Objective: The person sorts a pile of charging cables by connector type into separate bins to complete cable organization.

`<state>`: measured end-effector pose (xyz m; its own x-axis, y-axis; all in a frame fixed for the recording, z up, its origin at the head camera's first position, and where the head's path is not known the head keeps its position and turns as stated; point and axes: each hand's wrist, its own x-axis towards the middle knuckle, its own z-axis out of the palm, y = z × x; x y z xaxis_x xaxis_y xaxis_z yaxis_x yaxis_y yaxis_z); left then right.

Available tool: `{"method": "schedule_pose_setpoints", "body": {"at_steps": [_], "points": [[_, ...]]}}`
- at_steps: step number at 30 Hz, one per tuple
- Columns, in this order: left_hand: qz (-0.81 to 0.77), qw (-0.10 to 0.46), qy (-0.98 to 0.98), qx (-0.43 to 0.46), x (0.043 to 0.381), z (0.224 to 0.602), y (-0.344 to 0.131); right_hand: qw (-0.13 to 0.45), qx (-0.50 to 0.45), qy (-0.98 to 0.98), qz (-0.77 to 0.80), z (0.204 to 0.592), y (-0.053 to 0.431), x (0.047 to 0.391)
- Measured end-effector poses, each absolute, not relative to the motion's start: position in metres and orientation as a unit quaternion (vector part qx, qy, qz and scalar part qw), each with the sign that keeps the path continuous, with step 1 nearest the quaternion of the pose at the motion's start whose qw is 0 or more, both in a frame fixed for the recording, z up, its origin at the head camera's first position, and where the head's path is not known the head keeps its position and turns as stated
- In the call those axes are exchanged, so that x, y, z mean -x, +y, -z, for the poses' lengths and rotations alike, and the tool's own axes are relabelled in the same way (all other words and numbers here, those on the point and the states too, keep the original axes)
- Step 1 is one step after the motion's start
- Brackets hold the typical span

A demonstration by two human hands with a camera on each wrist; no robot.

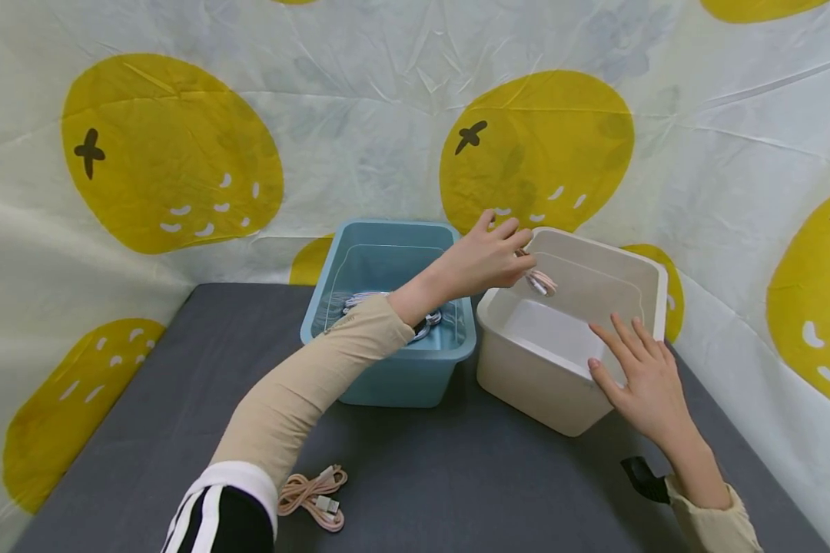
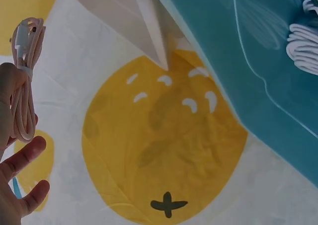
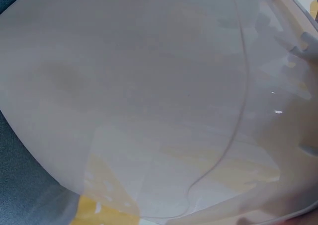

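My left hand (image 1: 487,257) pinches a coiled pale-pink charging cable (image 1: 541,283) over the left side of the cream bin (image 1: 539,388). In the left wrist view, the cable's white connector and a light tie around the coil show beside the thumb, with other fingers spread. My right hand (image 1: 646,384) lies at the cream bin's right front rim, fingers extended. The cream bin's visible floor is bare. Left of it stands a teal bin (image 1: 394,380), partly hidden by my left forearm, with several cables (image 1: 425,326) inside; a white coiled cable (image 2: 304,48) shows there.
Another pale-pink cable (image 1: 314,495) lies coiled on the dark grey tabletop (image 1: 415,468), near my left sleeve. Behind the bins hangs a white cloth (image 1: 360,146) printed with yellow fruit shapes. A black strap (image 1: 643,478) juts from my right wrist.
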<state>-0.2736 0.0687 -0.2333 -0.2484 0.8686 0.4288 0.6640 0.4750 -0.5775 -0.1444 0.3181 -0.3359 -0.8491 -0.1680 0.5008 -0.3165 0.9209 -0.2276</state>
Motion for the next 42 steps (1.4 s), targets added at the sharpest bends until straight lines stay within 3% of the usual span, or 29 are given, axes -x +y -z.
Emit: {"method": "schedule_pose_setpoints", "body": {"at_steps": [23, 42], "points": [[-0.158, 0.331, -0.799, 0.477, 0.300, 0.233, 0.133, 0.239, -0.122, -0.952, -0.148, 0.336, 0.317, 0.146], [-0.166, 0.329, -0.791, 0.489, 0.296, 0.236, 0.115, 0.234, -0.120, -0.954, -0.145, 0.336, 0.317, 0.145]]}}
